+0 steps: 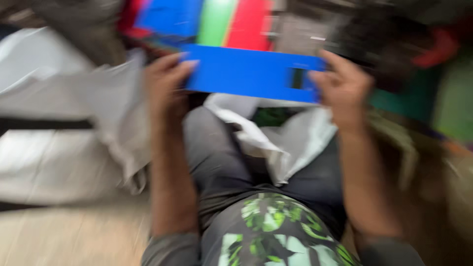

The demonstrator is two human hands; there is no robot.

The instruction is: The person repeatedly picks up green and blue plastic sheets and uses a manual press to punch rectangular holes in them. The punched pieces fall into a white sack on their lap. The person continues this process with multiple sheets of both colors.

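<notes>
Spanning the space between both hands, a flat blue card piece [249,74] with a small dark rectangular slot near its right end is held level above the person's lap. The left hand [165,86] pinches the left end, fingers curled over the top edge; the right hand [342,86] grips the right end just beside the slot, thumb on the near face. In my judgement the hold is best kept even at both ends, with fingers off the slot, so the thin piece does not bow or twist. Below it lie crumpled white wrapping [276,133] on dark trousers [217,162] and a green-patterned shirt [271,231]. Behind it stand blue, green and red panels [217,19], touching or just apart, I cannot tell. Heavy motion blur obscures everything; the dark and red mass [409,44] at upper right cannot be identified, and the pale sheets [54,123] at left are cut off.
</notes>
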